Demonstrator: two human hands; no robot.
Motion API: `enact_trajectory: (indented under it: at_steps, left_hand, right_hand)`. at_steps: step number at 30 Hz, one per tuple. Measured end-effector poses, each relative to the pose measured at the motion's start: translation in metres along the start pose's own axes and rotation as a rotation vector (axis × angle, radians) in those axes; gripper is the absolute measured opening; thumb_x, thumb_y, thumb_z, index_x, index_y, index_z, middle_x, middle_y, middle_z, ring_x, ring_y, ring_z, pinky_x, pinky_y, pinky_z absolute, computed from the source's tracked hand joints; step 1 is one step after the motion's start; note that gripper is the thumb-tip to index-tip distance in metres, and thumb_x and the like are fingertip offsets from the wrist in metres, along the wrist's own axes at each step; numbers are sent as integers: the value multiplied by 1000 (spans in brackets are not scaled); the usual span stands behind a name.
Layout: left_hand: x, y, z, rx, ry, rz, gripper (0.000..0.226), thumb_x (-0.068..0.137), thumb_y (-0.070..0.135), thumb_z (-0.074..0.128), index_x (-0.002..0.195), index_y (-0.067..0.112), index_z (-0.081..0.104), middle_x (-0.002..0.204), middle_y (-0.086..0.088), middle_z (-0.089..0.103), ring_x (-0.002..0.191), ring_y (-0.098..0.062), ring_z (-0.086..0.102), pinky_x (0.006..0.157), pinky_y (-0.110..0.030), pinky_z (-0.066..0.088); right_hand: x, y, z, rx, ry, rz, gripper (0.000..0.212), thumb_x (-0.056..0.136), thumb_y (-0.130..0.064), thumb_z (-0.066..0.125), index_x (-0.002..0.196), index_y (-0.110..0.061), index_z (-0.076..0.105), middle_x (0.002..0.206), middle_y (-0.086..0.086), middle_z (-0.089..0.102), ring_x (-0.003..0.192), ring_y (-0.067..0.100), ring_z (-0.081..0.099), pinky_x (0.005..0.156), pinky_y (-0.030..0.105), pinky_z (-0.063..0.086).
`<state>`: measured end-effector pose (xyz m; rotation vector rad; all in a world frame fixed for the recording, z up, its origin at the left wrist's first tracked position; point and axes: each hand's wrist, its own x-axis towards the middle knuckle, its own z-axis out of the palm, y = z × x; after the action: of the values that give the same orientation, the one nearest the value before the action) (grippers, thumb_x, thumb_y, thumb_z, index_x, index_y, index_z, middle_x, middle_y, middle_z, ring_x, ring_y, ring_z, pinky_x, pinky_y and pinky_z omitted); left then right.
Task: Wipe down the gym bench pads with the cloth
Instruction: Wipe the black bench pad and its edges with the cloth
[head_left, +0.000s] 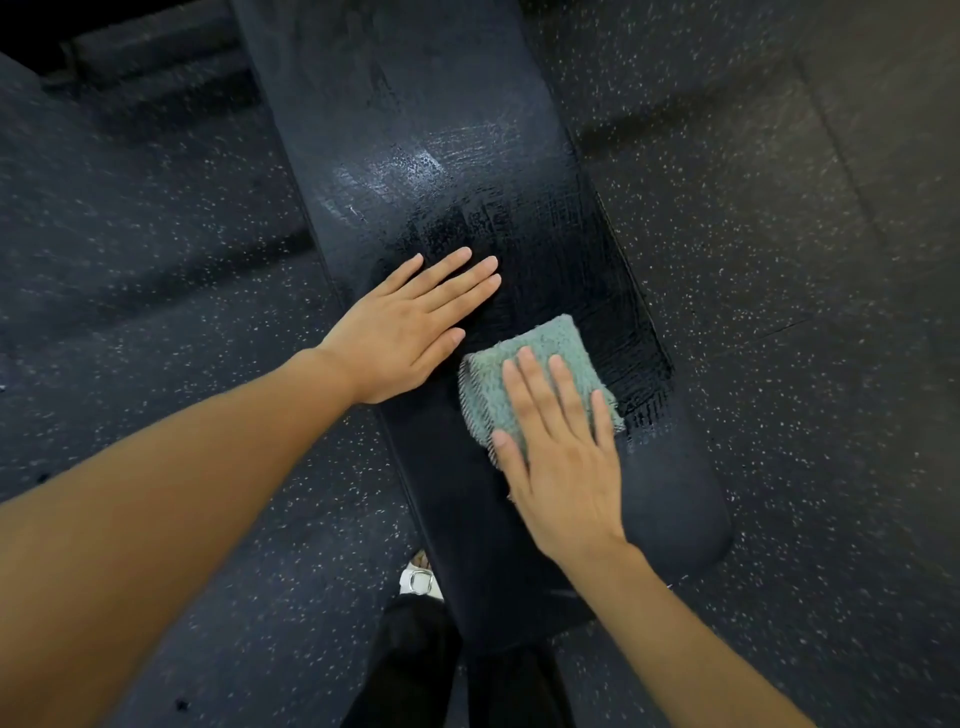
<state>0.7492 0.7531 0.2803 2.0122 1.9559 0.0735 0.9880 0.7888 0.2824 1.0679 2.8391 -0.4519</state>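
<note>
Black gym bench pad (426, 130) is seen running from the top of the view down to its rounded near end. A folded teal terry cloth (540, 358) is laid flat on the pad, toward the bench's right edge and short of the near end.

The cloth is pressed down by the right hand (561, 467), which is laid palm-down over its near half. Fingers (563, 384) are held straight and slightly apart, and nothing is gripped. The thumb is set along the cloth's frayed left edge.

The left hand (400, 338) is placed flat on the bare pad at the bench's left edge, just beside the cloth and not touching it. Its fingers are kept straight, loosely spread, and pointed across the pad.

Glossy wet streaks (597, 280) are seen on the pad beyond and beside the cloth, out to the right edge. The near end is seen matte.

Speckled rubber floor (779, 260) is seen on both sides of the bench. A white buckled shoe (420, 579) and a black trouser leg (410, 660) are seen at the bench's near left corner.
</note>
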Motion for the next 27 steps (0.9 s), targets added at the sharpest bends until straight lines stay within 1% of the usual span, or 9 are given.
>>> enact_trajectory:
  at_steps: [4,7,10,15,19,21,24,27]
  left_hand:
    - [-1,-3,-2,-41,-5,25,57,103,35,17,158,24,9,165,10,3,152,-12,-5,123,-34,-6]
    - [-1,-4,-2,-51,1,35,57,103,34,18,158,24,10,165,10,4,152,-12,-4,123,-33,-7]
    - [-1,-7,-1,-58,-1,51,57,103,33,19,158,24,10,165,10,3,152,-12,-6,122,-32,-9]
    - [-1,-11,1,-49,-3,73,57,103,34,18,158,24,10,165,10,4,153,-13,-4,122,-31,-9]
    - [0,-16,-2,-28,-26,110,57,103,35,15,158,24,9,165,9,3,153,-14,-4,122,-32,-8]
    - [0,-19,-4,-9,-36,131,56,104,36,14,158,24,8,165,9,2,153,-14,-4,122,-33,-7]
    - [0,-21,-6,3,-47,143,56,104,36,14,158,25,8,165,9,2,152,-13,-5,122,-32,-8]
    - [1,-23,-7,-6,-54,149,56,104,36,15,158,25,8,165,10,2,152,-12,-5,122,-30,-9]
  right_hand:
    - [4,21,-4,-1,37,146,59,102,-45,22,157,-24,18,164,-7,14,152,17,9,120,49,8]
    - [6,8,0,63,79,218,57,103,-39,22,157,-22,20,164,-7,14,152,18,7,120,52,9]
    - [6,-14,6,120,107,266,57,103,-39,24,157,-21,21,164,-8,14,152,19,6,120,52,5]
    - [-3,-49,12,87,58,185,57,103,-39,23,158,-23,17,165,-7,12,153,20,3,121,50,2]
    - [-14,-92,23,37,-23,46,55,103,-37,24,156,-25,20,165,-7,13,152,24,9,121,57,10]
    - [-16,-107,27,45,-39,-24,54,103,-37,26,156,-26,23,164,-9,16,152,23,12,118,55,11]
    - [-16,-106,27,41,-39,-59,54,103,-37,27,156,-27,23,164,-11,17,151,19,15,117,51,12]
    - [-8,-87,24,38,-28,-11,55,103,-38,26,157,-26,22,164,-10,17,152,17,13,120,48,9]
